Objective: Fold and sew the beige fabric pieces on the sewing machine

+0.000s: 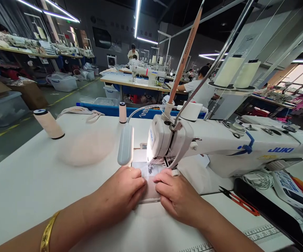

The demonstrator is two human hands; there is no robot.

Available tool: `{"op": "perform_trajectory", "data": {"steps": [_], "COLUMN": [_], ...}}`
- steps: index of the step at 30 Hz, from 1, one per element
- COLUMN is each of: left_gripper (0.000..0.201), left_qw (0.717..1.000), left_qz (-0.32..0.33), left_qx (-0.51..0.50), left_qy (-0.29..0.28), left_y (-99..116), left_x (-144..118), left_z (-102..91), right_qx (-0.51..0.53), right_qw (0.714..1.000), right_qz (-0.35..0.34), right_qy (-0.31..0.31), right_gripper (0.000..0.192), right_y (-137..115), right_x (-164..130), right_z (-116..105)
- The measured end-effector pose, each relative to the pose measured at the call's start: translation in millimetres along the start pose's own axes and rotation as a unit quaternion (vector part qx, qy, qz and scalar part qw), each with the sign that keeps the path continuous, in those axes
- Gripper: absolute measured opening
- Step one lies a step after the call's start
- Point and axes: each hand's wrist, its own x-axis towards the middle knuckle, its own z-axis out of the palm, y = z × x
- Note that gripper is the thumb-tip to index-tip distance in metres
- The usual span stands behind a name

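**Both hands flat on the fabric at the needle**

My left hand [124, 190] lies palm down on a small pale fabric piece [149, 192], fingers together and nearly straight, pressing rather than gripping. My right hand [176, 196] rests just beside it on the same piece, fingers stretched forward and flat, nothing closed in it. The fabric shows in the narrow gap between my two hands, and its far end runs under the presser foot [151, 168] just beyond my fingertips.

Directly ahead of my right hand stands the head of the white JUKI sewing machine [219, 147], its body stretching off to my right. The work lamp [125, 145] hangs just beyond my left hand. Well beyond my left hand, a thread cone [49, 123] lies tilted on the white table [22, 182]. To the right of my right wrist lie red-handled snips [239, 201], apart from the hand. A gold bangle [48, 232] circles my left wrist.
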Motion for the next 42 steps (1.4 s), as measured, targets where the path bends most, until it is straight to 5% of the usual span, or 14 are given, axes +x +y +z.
{"op": "perform_trajectory", "data": {"steps": [6, 24, 30, 42], "left_gripper": [0.032, 0.024, 0.021, 0.027], "left_qw": [0.996, 0.996, 0.994, 0.992], "left_qz": [0.065, 0.048, 0.077, 0.073], "left_qx": [-0.047, -0.002, -0.041, -0.006], "left_qy": [0.041, 0.07, 0.071, 0.1], "left_y": [-1.0, -5.1, 0.0, -6.1], "left_x": [-1.5, 1.0, -6.7, -2.6], "left_z": [5.4, 15.2, 15.1, 17.4], "right_qx": [-0.038, -0.051, -0.02, -0.033], "right_qw": [0.999, 0.998, 0.999, 0.999], "right_qz": [0.036, 0.026, -0.022, 0.022], "right_qy": [-0.013, 0.031, -0.044, -0.036], "right_gripper": [0.018, 0.034, 0.028, 0.032], "right_y": [1.9, 6.0, -0.4, 1.9], "right_x": [-3.2, -3.0, -4.3, -1.5], "right_z": [-3.6, 0.6, -6.2, -3.1]}}
